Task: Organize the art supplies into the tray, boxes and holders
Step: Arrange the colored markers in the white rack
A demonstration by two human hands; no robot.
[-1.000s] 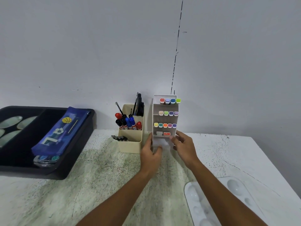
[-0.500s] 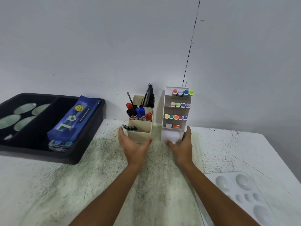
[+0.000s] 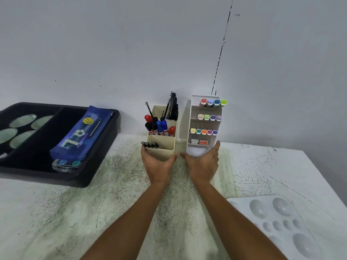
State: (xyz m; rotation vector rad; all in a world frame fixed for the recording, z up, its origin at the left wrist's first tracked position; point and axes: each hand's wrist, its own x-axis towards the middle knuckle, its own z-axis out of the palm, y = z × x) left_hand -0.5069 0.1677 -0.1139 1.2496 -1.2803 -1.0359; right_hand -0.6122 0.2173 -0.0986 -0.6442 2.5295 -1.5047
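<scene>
A cream pen holder with red, blue and black markers, brushes and scissors stands against the wall. My left hand cups its front base, thumb and fingers on either side. Right beside it stands a white tiered marker rack filled with coloured markers. My right hand cups that rack's base, thumb at its left corner and fingers up its right edge. A black tray at the left holds a blue pencil case lying on a clear box, plus green oval pans.
A white paint palette with round wells lies at the lower right of the speckled white table. The grey wall stands right behind the holders. The table's right edge runs diagonally past the palette.
My left hand left the white rack and moved to the cream pen holder's base. My right hand slid down to the rack's foot. The view shifted, with everything further right.
</scene>
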